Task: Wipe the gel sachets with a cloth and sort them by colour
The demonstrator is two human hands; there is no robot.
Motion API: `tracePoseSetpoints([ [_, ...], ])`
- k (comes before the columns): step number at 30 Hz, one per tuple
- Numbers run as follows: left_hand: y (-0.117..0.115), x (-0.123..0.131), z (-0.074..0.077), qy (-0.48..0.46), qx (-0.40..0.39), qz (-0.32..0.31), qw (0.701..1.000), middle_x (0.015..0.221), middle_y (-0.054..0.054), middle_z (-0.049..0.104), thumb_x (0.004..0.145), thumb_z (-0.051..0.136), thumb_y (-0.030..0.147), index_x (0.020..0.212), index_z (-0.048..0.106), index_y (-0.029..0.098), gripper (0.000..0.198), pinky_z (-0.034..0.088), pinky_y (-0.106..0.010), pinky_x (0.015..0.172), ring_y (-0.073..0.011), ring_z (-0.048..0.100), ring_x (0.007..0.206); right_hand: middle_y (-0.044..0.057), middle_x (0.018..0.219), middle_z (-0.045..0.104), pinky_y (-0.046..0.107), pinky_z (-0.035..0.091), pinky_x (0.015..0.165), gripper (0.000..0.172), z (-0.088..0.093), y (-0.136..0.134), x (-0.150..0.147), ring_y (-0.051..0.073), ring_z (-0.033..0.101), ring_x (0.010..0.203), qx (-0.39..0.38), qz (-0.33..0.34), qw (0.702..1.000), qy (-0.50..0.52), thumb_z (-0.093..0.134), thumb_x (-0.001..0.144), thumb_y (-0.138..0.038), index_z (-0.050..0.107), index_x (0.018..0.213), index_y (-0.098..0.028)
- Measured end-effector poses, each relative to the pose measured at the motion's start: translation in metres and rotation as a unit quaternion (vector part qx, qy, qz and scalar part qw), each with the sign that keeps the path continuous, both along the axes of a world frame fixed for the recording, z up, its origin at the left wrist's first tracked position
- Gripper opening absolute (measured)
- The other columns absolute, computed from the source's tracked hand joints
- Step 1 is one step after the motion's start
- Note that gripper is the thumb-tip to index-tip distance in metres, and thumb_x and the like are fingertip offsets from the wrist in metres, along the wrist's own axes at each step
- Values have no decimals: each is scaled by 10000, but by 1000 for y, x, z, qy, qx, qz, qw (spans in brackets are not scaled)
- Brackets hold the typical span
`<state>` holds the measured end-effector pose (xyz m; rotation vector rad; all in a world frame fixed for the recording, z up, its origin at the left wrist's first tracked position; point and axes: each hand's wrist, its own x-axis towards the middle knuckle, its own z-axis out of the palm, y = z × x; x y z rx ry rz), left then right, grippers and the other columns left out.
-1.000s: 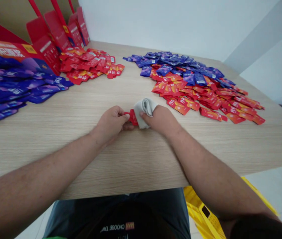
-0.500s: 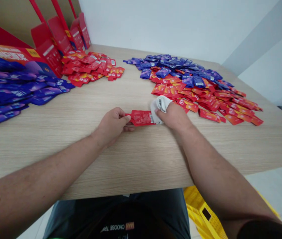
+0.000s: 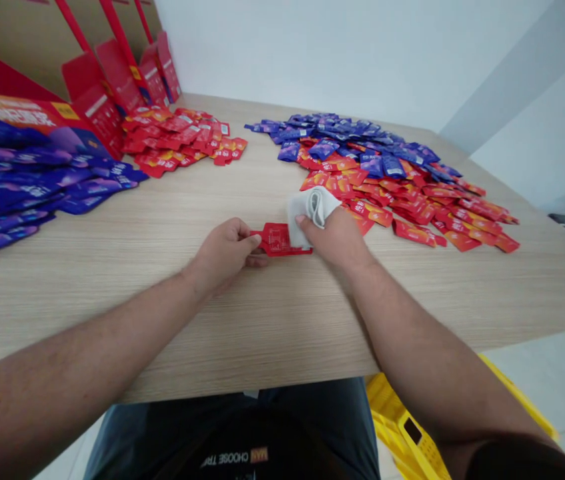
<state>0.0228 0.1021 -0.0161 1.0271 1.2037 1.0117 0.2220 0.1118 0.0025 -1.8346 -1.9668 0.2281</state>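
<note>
Wood table w/ sachet piles.
My L hand pinches red sachet; R hand grips cloth on it.

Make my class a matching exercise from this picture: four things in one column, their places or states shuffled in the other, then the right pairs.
Things
1. Cloth
2. Held packet
3. Crate
4. Purple-blue heap at far left

Places or states
A. Yellow, lower than the table
B. Beside a red box
C. Pale, folded, in the right hand
D. Red, one end pinched by the left hand

Pairs: 1-C; 2-D; 3-A; 4-B
</note>
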Motion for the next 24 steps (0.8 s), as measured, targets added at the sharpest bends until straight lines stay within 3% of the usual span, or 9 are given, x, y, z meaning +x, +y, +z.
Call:
tracePoseSetpoints([
  [3, -1, -1, 0, 7, 3, -6, 1000, 655, 1, 632, 815, 676, 109, 765, 486, 180, 210, 596, -268, 552, -137, 658, 572, 124, 1100, 738, 336, 511, 857, 444, -1, -4, -13, 266, 686, 1030, -26, 95, 995, -10, 503, 935, -500, 647, 1208, -181],
  [6, -1, -1, 0, -6, -1, 6, 1000, 679, -10, 645, 800, 708, 122, 761, 479, 182, 240, 591, -261, 533, -135, 655, 570, 172, 1051, 738, 363, 520, 826, 455, -1, 1, -4, 300, 696, 987, -91, 22, 993, -69, 537, 906, -509, 681, 1120, -135],
  [9, 0, 0, 1, -18, -6, 13, 1000, 712, -30, 668, 805, 697, 121, 765, 469, 185, 240, 588, -263, 506, -141, 655, 578, 166, 1146, 719, 371, 512, 865, 461, 2, 5, 10, 304, 675, 1069, -53, -51, 996, -54, 540, 915, -456, 640, 1229, -134],
  [12, 0, 0, 1, -17, 0, 8, 1000, 692, -22, 659, 808, 661, 100, 761, 470, 185, 214, 592, -266, 514, -139, 651, 576, 123, 1200, 712, 339, 497, 899, 476, 3, 2, 3, 264, 655, 1122, -7, 19, 1000, -1, 489, 952, -459, 592, 1315, -169],
  [14, 0, 0, 0, -14, 4, 8, 1000, 675, -15, 652, 801, 653, 98, 762, 475, 184, 201, 592, -267, 523, -139, 653, 578, 128, 1129, 734, 326, 501, 868, 469, 2, 0, -4, 263, 674, 1065, -42, 71, 996, -14, 493, 944, -497, 638, 1245, -168],
  [16, 0, -2, -1, -21, 1, 10, 1000, 691, -19, 665, 790, 673, 121, 773, 473, 186, 211, 590, -272, 527, -151, 670, 598, 153, 1059, 743, 331, 506, 822, 458, -1, 2, -2, 278, 692, 994, -84, 51, 994, -53, 519, 922, -513, 680, 1156, -154],
  [19, 3, -9, -1, -44, 2, 9, 999, 721, -31, 696, 785, 697, 181, 788, 451, 195, 246, 567, -265, 500, -172, 692, 616, 169, 1097, 729, 339, 498, 809, 439, -6, 12, 16, 292, 690, 1009, -71, -51, 994, -67, 519, 924, -468, 663, 1179, -141],
  [21, 7, -19, 2, -25, 16, 10, 1000, 646, -21, 682, 804, 677, 205, 794, 451, 198, 227, 501, -217, 439, -155, 658, 536, 141, 1122, 726, 328, 492, 802, 431, -10, 19, 27, 282, 684, 1033, -56, -58, 996, -31, 521, 928, -454, 635, 1231, -168],
  [24, 17, -40, 13, 55, 53, 42, 996, 502, 13, 612, 837, 634, 216, 804, 472, 194, 167, 374, -165, 361, -113, 539, 381, 127, 1032, 740, 320, 483, 760, 385, -14, 23, 29, 279, 694, 981, -79, -36, 996, -19, 517, 934, -461, 662, 1156, -182],
])
